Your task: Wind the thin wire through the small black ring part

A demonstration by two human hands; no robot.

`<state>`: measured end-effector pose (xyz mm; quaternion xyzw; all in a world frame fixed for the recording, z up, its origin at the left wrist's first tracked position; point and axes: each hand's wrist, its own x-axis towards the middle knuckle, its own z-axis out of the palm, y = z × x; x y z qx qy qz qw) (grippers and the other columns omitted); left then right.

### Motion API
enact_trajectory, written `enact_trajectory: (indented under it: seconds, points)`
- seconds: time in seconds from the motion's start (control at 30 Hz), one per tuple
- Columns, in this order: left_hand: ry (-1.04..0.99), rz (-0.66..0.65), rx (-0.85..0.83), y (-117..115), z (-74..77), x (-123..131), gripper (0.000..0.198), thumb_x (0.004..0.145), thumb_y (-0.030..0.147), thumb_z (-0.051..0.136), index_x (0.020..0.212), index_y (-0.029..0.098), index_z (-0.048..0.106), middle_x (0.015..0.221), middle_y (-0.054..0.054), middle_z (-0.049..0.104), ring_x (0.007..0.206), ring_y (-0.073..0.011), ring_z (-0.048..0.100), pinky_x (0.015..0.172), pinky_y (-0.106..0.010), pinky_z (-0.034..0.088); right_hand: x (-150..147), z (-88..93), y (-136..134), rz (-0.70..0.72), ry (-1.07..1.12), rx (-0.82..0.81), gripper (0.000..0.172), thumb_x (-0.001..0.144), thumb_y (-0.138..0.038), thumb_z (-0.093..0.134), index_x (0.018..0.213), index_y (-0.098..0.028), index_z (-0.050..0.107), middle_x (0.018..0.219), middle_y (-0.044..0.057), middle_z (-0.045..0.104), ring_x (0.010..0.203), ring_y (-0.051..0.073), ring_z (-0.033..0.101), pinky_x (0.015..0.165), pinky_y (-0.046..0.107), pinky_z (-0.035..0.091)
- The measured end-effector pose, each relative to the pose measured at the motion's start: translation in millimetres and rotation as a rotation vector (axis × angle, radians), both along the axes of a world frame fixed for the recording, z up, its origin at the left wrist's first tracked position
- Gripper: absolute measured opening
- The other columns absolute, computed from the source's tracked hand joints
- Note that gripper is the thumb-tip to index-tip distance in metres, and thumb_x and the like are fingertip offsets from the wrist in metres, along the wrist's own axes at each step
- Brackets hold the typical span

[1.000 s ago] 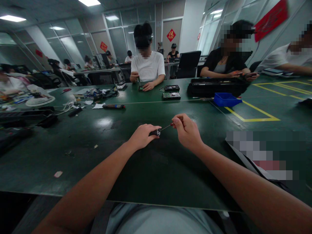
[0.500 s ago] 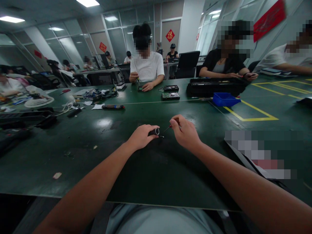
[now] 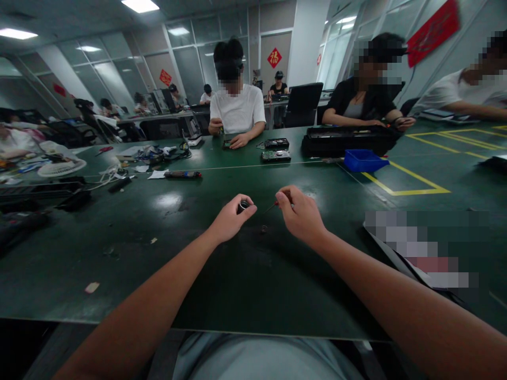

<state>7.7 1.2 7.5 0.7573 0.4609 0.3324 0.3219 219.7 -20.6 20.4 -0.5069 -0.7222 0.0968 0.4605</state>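
My left hand [image 3: 232, 217] is closed around a short black cylinder [image 3: 243, 206]. Its open, silver-rimmed end is turned upward, and my fingers hide most of its body. To the right, my right hand [image 3: 298, 211] grips a small screwdriver [image 3: 276, 203] by its reddish handle. The thin shaft points down and left, into the gap between my hands, apart from the cylinder. A small ring-like piece [image 3: 263, 229] lies on the green table just below that gap; its exact kind is too small to tell.
Across the table [image 3: 237, 285] a person in a white shirt works near two hard drives [image 3: 276, 155]. A blue tray [image 3: 365, 160] and a long black housing [image 3: 348, 140] stand at the back right. Cables and parts [image 3: 158, 153] clutter the back left. A paper sheet [image 3: 390, 248] lies at right.
My left hand has tipped the cylinder's open end upward and drawn it slightly left. The ring-like piece now shows on the table below. My right hand has barely moved.
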Motion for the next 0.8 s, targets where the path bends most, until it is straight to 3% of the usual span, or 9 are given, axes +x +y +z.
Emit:
enact_trajectory:
  seconds: [0.13, 0.23, 0.33, 0.5, 0.67, 0.8]
  points:
    - [0.272, -0.092, 0.171, -10, 4.7, 9, 0.021, 0.093, 0.038, 0.057, 0.1, 0.019, 0.064, 0.099, -0.005, 0.066, 0.091, -0.0212, 0.061, 0.083, -0.036, 0.049, 0, -1.0, 1, -0.007, -0.009, 0.005, 0.025, 0.099, -0.04, 0.04, 0.093, -0.024, 0.058, 0.077, 0.006, 0.069, 0.073, 0.024, 0.064, 0.069, 0.036, 0.042]
    - [0.428, -0.165, 0.209, -13, 1.0, 13, 0.026, 0.095, 0.035, 0.054, 0.114, 0.021, 0.065, 0.107, -0.007, 0.066, 0.096, -0.0229, 0.062, 0.085, -0.037, 0.05, 0, -0.9, 1, -0.008, -0.013, 0.001, 0.025, 0.099, -0.04, 0.04, 0.093, -0.024, 0.058, 0.078, 0.006, 0.068, 0.073, 0.023, 0.065, 0.068, 0.036, 0.043]
    - [0.59, -0.195, 0.217, -13, -5.0, 15, 0.038, 0.094, 0.044, 0.054, 0.126, 0.025, 0.063, 0.108, -0.007, 0.065, 0.093, -0.0247, 0.064, 0.078, -0.036, 0.051, 0, -0.3, 0, -0.011, -0.014, -0.001, 0.026, 0.099, -0.04, 0.04, 0.092, -0.023, 0.059, 0.078, 0.006, 0.068, 0.073, 0.023, 0.065, 0.068, 0.035, 0.043]
    - [0.708, -0.234, 0.224, -12, -7.0, 20, 0.035, 0.094, 0.045, 0.053, 0.12, 0.027, 0.068, 0.113, -0.008, 0.065, 0.098, -0.0271, 0.064, 0.076, -0.035, 0.05, 0, -0.9, 1, -0.009, -0.031, 0.011, 0.027, 0.1, -0.04, 0.04, 0.093, -0.022, 0.059, 0.078, 0.006, 0.069, 0.073, 0.023, 0.065, 0.067, 0.034, 0.042]
    - [0.49, -0.235, 0.102, -6, 0.1, 13, 0.03, 0.091, 0.042, 0.058, 0.109, 0.021, 0.07, 0.107, -0.007, 0.069, 0.097, -0.024, 0.064, 0.082, -0.034, 0.048, 2, -2.4, 2, -0.013, -0.036, 0.04, 0.026, 0.099, -0.039, 0.041, 0.094, -0.02, 0.059, 0.077, 0.006, 0.069, 0.072, 0.021, 0.065, 0.067, 0.033, 0.042]
    - [0.132, -0.071, -0.015, 7, 9.5, -7, 0.029, 0.092, 0.043, 0.056, 0.103, 0.019, 0.068, 0.096, -0.006, 0.069, 0.078, -0.0176, 0.062, 0.072, -0.031, 0.048, 3, -1.6, 1, -0.004, -0.04, 0.037, 0.025, 0.099, -0.038, 0.042, 0.092, -0.02, 0.059, 0.076, 0.005, 0.069, 0.071, 0.02, 0.065, 0.067, 0.031, 0.042]
